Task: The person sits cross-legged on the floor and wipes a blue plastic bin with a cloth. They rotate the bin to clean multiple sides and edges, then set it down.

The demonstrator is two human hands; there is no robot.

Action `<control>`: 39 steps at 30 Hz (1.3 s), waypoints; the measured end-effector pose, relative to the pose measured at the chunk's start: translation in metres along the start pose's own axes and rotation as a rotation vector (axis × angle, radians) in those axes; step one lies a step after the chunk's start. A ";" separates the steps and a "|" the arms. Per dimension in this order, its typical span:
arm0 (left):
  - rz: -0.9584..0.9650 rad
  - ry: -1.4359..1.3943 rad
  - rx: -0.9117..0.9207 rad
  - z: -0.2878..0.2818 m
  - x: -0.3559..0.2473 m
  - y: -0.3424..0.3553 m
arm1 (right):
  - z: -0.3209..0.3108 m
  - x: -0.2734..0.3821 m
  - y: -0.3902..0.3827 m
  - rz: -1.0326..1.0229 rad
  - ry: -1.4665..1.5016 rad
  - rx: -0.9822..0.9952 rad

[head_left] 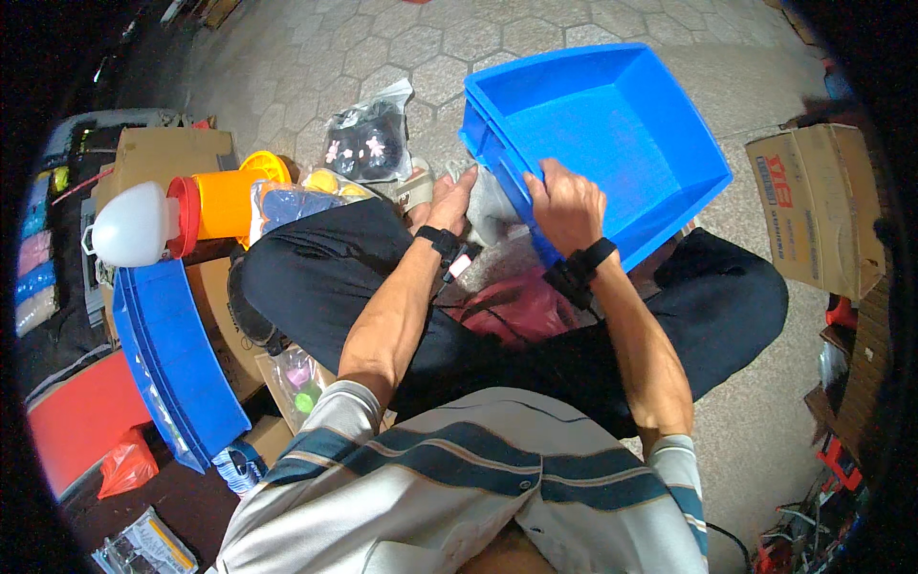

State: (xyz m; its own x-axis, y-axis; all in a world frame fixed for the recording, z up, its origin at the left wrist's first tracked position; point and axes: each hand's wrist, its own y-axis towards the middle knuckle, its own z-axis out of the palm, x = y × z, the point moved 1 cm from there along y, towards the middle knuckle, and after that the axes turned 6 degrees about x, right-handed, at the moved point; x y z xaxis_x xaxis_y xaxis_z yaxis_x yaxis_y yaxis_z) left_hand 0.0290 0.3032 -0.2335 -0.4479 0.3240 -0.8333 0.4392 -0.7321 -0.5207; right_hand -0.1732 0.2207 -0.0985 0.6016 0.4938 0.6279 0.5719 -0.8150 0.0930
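Note:
A blue plastic bin (660,124) stands tilted in front of me, its open side toward me, with a bare blue interior. My right hand (569,209) is closed over the bin's near left rim, thumb up. Left of the bin, my left hand (448,203) is closed on a grey cloth (492,209) that hangs against the bin's outer wall. Its fingertips are partly hidden by the cloth. Dark bands circle both wrists. A clear bag with a black item with pink bunny shapes (368,143) lies just beyond my left hand.
To my left are an orange cylinder (220,204) with a white domed end, a second blue bin (177,354), a cardboard box (172,148) and a red plastic bag (127,466). Another cardboard box (813,206) stands at right. A pink-red bag (516,306) lies between my crossed legs.

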 end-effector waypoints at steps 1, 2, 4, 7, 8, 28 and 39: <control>0.021 0.133 -0.043 0.001 0.001 0.003 | 0.001 0.000 0.000 0.010 -0.015 0.010; 0.009 0.270 -0.109 0.001 -0.001 0.007 | 0.000 0.000 -0.001 -0.010 0.001 -0.010; 0.094 0.209 -0.086 0.010 0.001 0.009 | -0.001 -0.001 0.000 -0.014 0.026 -0.006; 0.202 0.266 -0.100 0.020 -0.007 0.011 | -0.002 -0.002 -0.001 -0.016 -0.010 0.040; 0.206 0.301 -0.123 0.023 -0.010 0.009 | -0.002 -0.001 -0.001 -0.017 -0.018 0.046; -0.022 -0.055 -0.278 0.001 -0.029 0.010 | 0.001 0.003 0.003 0.007 0.106 -0.108; 0.142 0.367 -0.089 0.033 -0.044 -0.003 | -0.008 0.001 0.003 -0.002 0.099 0.013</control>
State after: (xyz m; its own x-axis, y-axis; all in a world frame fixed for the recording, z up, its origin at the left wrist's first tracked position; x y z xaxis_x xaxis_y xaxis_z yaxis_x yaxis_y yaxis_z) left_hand 0.0218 0.2715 -0.1889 -0.0771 0.4278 -0.9006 0.5497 -0.7353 -0.3964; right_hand -0.1749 0.2163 -0.0916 0.5429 0.4624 0.7010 0.5805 -0.8098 0.0846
